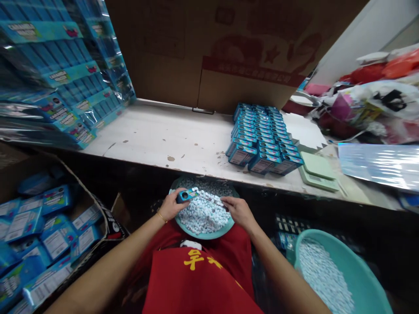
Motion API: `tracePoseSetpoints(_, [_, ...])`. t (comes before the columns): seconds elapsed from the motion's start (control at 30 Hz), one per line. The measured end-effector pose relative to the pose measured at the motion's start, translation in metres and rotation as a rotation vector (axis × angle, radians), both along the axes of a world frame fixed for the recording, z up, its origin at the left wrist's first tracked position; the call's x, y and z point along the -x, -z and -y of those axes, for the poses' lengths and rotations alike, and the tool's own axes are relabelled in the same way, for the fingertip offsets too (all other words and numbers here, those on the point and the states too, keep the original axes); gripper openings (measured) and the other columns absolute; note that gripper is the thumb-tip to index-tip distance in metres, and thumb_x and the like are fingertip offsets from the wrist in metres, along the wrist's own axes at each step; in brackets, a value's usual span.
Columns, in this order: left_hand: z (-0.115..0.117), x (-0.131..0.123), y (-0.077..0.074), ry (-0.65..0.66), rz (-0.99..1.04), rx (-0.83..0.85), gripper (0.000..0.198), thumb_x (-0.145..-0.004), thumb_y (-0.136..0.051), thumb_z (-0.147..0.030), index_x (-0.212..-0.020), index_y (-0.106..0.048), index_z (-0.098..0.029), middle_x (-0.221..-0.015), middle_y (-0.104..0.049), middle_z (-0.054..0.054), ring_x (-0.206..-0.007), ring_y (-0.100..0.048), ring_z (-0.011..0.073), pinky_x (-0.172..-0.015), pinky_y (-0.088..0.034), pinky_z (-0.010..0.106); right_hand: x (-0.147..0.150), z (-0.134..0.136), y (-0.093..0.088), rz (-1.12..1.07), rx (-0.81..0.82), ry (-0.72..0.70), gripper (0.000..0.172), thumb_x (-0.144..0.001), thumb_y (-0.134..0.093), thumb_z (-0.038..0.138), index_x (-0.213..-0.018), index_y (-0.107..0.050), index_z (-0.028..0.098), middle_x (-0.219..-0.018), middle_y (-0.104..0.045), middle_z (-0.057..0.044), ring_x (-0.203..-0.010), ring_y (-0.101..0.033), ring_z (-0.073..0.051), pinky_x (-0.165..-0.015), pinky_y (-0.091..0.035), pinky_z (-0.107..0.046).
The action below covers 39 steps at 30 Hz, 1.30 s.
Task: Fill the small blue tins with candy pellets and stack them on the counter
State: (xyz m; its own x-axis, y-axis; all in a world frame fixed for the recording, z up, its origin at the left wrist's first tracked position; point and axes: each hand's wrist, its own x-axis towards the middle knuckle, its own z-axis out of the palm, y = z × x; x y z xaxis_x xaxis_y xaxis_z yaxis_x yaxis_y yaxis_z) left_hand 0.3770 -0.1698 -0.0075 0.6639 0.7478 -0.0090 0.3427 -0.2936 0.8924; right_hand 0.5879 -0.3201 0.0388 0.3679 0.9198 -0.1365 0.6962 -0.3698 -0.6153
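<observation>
My left hand (170, 206) grips a small blue box (187, 195) over the teal tray (204, 234) in my lap; my right hand (238, 210) lies open on the white candies (203, 213), fingers spread; the box looks light and thin-walled (likely crushable), so I judge its short sides the place to pinch.

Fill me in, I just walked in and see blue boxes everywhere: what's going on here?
A person in a red apron sits at a worn white table with a teal bowl of small white candies on their lap. The left hand holds a small blue box over the candies, and the right hand rests in them. A block of the same boxes stands on the table. A second basin of candies sits at the right.
</observation>
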Motion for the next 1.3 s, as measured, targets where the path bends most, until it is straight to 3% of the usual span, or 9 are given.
tracePoseSetpoints(0.23, [0.012,-0.012,-0.007,0.078,-0.078,-0.124,0.042,-0.063,-0.057,-0.022,-0.105,-0.052,-0.023,-0.099,-0.060,0.000,-0.090,-0.055,0.0168,-0.082,-0.041,0.028,0.027,-0.033,-0.072,0.402,0.312,-0.223,0.028,-0.076,-0.040,0.019,-0.087,-0.064,0.026,-0.086,-0.066,-0.004,-0.082,-0.059,-0.018,-0.068,-0.041,-0.026])
tracePoseSetpoints(0.33, [0.013,-0.012,-0.005,0.077,-0.092,-0.129,0.044,-0.064,-0.057,-0.022,-0.107,-0.051,-0.023,-0.103,-0.059,0.001,-0.095,-0.054,0.0182,-0.086,-0.040,0.030,0.046,-0.045,-0.089,0.570,0.376,-0.274,0.028,-0.074,-0.038,0.012,-0.083,-0.063,0.020,-0.082,-0.065,-0.009,-0.076,-0.060,-0.019,-0.065,-0.041,-0.028])
tracePoseSetpoints(0.47, [0.011,-0.008,0.003,0.055,-0.053,-0.121,0.043,-0.064,-0.057,-0.023,-0.107,-0.051,-0.022,-0.105,-0.058,0.003,-0.097,-0.053,0.0189,-0.088,-0.039,0.032,0.056,-0.046,-0.101,0.625,0.356,-0.325,0.028,-0.076,-0.035,0.011,-0.085,-0.061,0.018,-0.083,-0.064,-0.010,-0.076,-0.060,-0.021,-0.063,-0.042,-0.030])
tracePoseSetpoints(0.6, [0.007,0.003,0.005,0.030,0.071,0.002,0.042,-0.063,-0.060,-0.024,-0.104,-0.052,-0.019,-0.101,-0.059,0.004,-0.094,-0.054,0.0182,-0.088,-0.040,0.032,0.039,-0.032,-0.103,0.597,0.374,-0.248,0.031,-0.081,-0.032,0.018,-0.094,-0.059,0.025,-0.093,-0.063,-0.006,-0.081,-0.059,-0.019,-0.066,-0.041,-0.028])
tracePoseSetpoints(0.8, [0.009,0.010,0.002,-0.074,0.228,0.195,0.044,-0.062,-0.064,-0.030,-0.101,-0.051,-0.015,-0.092,-0.060,0.005,-0.085,-0.056,0.0164,-0.082,-0.043,0.031,0.010,-0.008,-0.089,0.493,0.249,-0.109,0.033,-0.085,-0.029,0.029,-0.104,-0.055,0.031,-0.102,-0.061,0.001,-0.091,-0.056,-0.015,-0.072,-0.038,-0.023])
tracePoseSetpoints(0.97, [0.009,-0.004,-0.001,-0.025,0.214,0.163,0.041,-0.062,-0.063,-0.029,-0.099,-0.052,-0.015,-0.090,-0.061,0.003,-0.084,-0.057,0.0165,-0.081,-0.043,0.030,0.011,-0.004,-0.083,0.507,0.266,-0.106,0.033,-0.085,-0.029,0.028,-0.105,-0.055,0.033,-0.100,-0.062,0.001,-0.089,-0.056,-0.014,-0.069,-0.038,-0.023])
tracePoseSetpoints(1.13, [0.009,-0.013,-0.004,0.015,0.171,0.094,0.040,-0.062,-0.062,-0.024,-0.099,-0.052,-0.015,-0.094,-0.060,0.005,-0.087,-0.056,0.0169,-0.082,-0.043,0.030,0.033,-0.015,-0.082,0.582,0.328,-0.150,0.035,-0.084,-0.029,0.026,-0.111,-0.050,0.034,-0.099,-0.060,-0.002,-0.082,-0.058,-0.015,-0.062,-0.039,-0.023])
tracePoseSetpoints(1.23, [0.010,-0.010,-0.012,0.022,0.138,0.055,0.038,-0.062,-0.061,-0.024,-0.098,-0.053,-0.016,-0.091,-0.060,0.004,-0.085,-0.056,0.0161,-0.081,-0.043,0.029,0.042,-0.019,-0.081,0.559,0.275,-0.210,0.035,-0.084,-0.029,0.025,-0.111,-0.050,0.034,-0.095,-0.061,-0.002,-0.082,-0.058,-0.015,-0.063,-0.041,-0.023])
tracePoseSetpoints(1.3, [0.009,-0.007,-0.023,0.031,0.144,0.045,0.037,-0.064,-0.061,-0.025,-0.099,-0.052,-0.016,-0.091,-0.060,0.003,-0.085,-0.056,0.0158,-0.080,-0.043,0.028,0.037,-0.015,-0.079,0.494,0.174,-0.161,0.034,-0.085,-0.030,0.026,-0.110,-0.052,0.032,-0.096,-0.062,-0.002,-0.084,-0.058,-0.015,-0.068,-0.042,-0.024])
